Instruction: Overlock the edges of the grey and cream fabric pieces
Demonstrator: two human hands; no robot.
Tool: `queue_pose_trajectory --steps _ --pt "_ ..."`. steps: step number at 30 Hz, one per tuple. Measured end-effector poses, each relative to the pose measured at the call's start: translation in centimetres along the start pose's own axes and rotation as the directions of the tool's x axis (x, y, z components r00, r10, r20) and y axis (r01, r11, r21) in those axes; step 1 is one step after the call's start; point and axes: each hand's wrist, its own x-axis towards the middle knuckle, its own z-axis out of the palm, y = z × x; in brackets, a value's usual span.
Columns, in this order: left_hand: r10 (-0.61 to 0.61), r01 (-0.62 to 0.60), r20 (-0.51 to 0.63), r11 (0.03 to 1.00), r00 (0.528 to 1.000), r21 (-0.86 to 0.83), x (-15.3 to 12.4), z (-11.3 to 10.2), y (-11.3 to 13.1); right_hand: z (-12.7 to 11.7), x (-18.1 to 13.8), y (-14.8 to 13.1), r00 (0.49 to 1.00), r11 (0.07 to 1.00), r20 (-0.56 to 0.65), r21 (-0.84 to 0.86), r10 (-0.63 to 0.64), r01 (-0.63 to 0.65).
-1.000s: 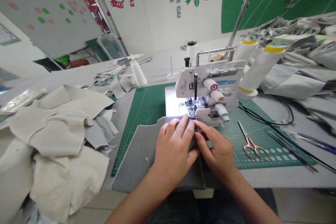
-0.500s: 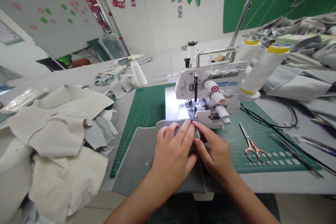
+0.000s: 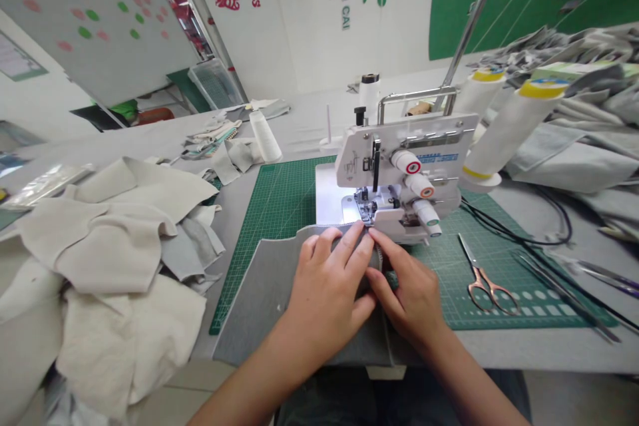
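A grey fabric piece (image 3: 254, 286) lies over the table's front edge, its far edge at the presser foot of a white overlock sewing machine (image 3: 409, 146). The machine's lamp lights its work plate (image 3: 329, 196). My left hand (image 3: 329, 279) rests flat on the fabric, fingers stretched toward the presser foot. Close beside it, my right hand (image 3: 412, 286) pinches the fabric's right edge between thumb and forefinger, just in front of the machine. The fingertips of both hands nearly meet there. The needle area is too small to make out.
Scissors (image 3: 486, 286) and tweezers (image 3: 569, 296) lie right of my hands on the green cutting mat (image 3: 279, 193). Cream fabric pieces (image 3: 120, 239) are heaped at left. Thread cones (image 3: 519, 126) stand behind the machine. Black cables (image 3: 544, 236) run along the right.
Both hands keep their hold on the grey fabric and have barely moved. My left fingertips sit very slightly nearer the presser foot. The camera view has shifted a little.
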Motion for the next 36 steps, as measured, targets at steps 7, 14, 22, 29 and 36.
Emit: queue_pose_trajectory --steps 7,14,22,29,36 --pt "-0.209 0.143 -0.021 0.736 0.978 -0.662 2.3 -1.3 -2.9 0.2 0.0 -0.5 0.999 0.995 -0.024 -0.094 0.042 -0.044" --pt "-0.224 0.085 0.074 0.037 0.972 -0.996 10.7 -2.4 -5.0 0.5 -0.1 -0.7 0.998 0.992 -0.055 -0.12 0.043 -0.049" --pt "-0.011 0.155 0.16 -0.181 0.987 -0.971 14.4 -2.0 -5.2 0.7 -0.2 -0.4 0.998 0.994 -0.038 -0.095 0.049 -0.052" --pt "-0.067 0.14 0.161 -0.247 0.985 -0.959 14.7 -1.8 -5.3 0.7 -0.3 -0.5 0.998 0.995 -0.047 -0.087 0.043 -0.047" --pt "-0.057 0.14 0.152 -0.177 0.987 -0.974 14.8 -1.8 -5.5 0.7 -0.2 -0.6 0.998 0.994 -0.042 -0.095 0.051 -0.055"
